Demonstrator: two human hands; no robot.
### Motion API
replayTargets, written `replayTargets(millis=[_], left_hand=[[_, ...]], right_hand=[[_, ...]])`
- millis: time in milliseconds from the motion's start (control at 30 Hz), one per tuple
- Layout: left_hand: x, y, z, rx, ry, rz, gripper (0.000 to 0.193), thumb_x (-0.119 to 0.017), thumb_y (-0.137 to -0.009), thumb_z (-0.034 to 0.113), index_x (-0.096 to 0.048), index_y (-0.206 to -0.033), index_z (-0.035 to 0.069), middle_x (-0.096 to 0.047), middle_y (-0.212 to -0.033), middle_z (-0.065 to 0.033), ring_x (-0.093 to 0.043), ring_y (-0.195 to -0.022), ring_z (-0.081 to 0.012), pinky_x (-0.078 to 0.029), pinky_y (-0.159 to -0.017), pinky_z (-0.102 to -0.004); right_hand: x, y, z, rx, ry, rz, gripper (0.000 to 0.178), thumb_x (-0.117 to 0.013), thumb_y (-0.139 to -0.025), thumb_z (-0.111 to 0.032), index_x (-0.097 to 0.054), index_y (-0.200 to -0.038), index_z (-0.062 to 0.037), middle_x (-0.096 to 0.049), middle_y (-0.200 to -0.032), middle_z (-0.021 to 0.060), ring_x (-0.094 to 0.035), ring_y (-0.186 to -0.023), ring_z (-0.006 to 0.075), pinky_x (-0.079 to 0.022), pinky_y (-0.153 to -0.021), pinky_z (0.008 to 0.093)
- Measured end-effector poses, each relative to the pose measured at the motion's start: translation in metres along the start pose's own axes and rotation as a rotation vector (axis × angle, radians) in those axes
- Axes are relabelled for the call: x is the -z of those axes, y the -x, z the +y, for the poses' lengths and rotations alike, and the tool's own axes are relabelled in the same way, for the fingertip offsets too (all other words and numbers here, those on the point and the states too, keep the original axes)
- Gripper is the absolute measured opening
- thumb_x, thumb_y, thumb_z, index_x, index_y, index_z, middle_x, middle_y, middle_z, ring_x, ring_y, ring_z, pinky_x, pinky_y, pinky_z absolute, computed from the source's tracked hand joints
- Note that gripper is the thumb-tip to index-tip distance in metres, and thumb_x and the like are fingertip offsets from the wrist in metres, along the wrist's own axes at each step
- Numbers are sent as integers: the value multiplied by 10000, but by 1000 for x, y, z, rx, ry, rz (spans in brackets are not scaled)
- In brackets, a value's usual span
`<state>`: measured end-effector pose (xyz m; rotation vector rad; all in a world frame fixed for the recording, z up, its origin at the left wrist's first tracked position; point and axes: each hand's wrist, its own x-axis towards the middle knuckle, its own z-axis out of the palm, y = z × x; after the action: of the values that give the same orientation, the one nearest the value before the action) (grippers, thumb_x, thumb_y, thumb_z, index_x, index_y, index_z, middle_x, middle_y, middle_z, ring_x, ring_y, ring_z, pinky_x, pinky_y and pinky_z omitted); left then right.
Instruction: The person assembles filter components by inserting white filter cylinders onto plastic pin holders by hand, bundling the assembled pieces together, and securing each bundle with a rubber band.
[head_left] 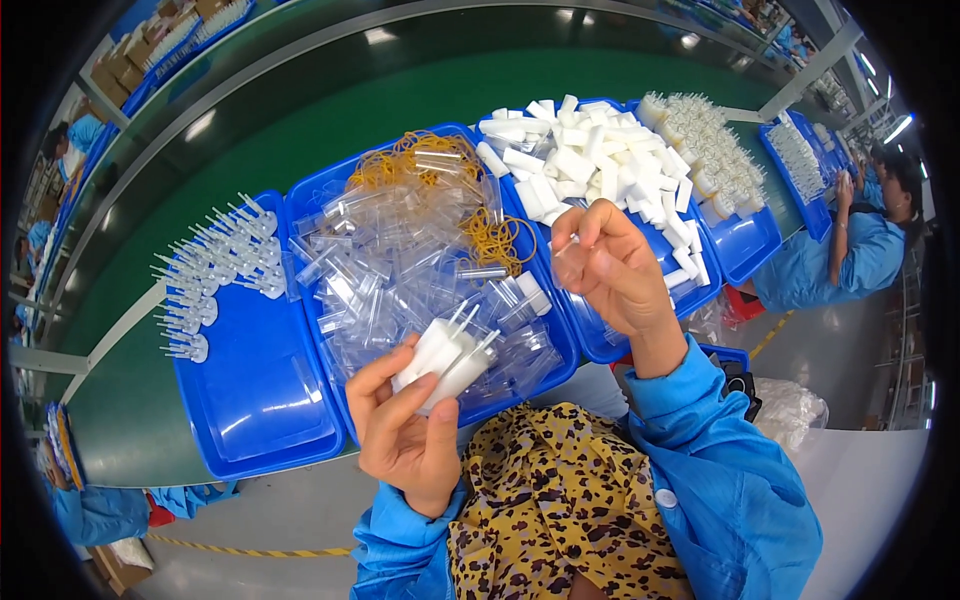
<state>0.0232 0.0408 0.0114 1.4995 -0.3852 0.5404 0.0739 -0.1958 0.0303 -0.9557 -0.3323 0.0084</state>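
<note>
My left hand (410,430) is closed round a white foam block (440,362) with thin white prongs sticking out of its far side. It hovers over the near part of a blue tray (335,400) heaped with clear plastic sleeves (375,255). Between the thumb and fingers of my right hand (622,268) is a small clear plastic piece (570,265), its exact shape hard to make out. That hand is raised above the tray of loose white foam blocks (575,165). Yellow rubber bands (495,240) lie among the sleeves.
At the left, a blue tray (270,420) carries rows of white pronged pieces (225,255). Another blue tray (750,245) at the right holds many foam pieces with prongs (705,150). The trays rest on a green conveyor belt (330,100). A co-worker in blue (840,255) sits at far right.
</note>
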Motion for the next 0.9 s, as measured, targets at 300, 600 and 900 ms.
replayTargets(millis=[300, 600, 900], left_hand=[[-4, 0, 7, 47, 45, 41, 319, -726, -816, 76, -606, -1091, -33, -508, -1186, -186, -568, -1119, -341, -494, -940, -403], [-2, 2, 2, 14, -17, -23, 393, -756, -761, 5, -606, -1121, -39, -506, -1188, -172, -569, -1124, -334, -507, -932, -389], [-8, -2, 6, -84, -188, -93, 366, -754, -729, -42, -632, -1073, -16, -528, -1169, -177, -578, -1104, -323, -519, -912, -395]], right_hand=[[-5, 8, -3, -249, 2, 193, 280, -599, -906, -86, -560, -1169, -1, -633, -939, 62, -528, -635, 53, -393, -539, 161], [-44, 17, -12, -145, 333, 232, 167, -642, -868, -36, -616, -1030, -12, -538, -757, -19, -446, -591, 20, -322, -508, 169], [-74, 15, -6, -46, 808, -88, 91, -649, -863, -48, -664, -948, -18, -532, -805, 17, -448, -614, 41, -313, -511, 193]])
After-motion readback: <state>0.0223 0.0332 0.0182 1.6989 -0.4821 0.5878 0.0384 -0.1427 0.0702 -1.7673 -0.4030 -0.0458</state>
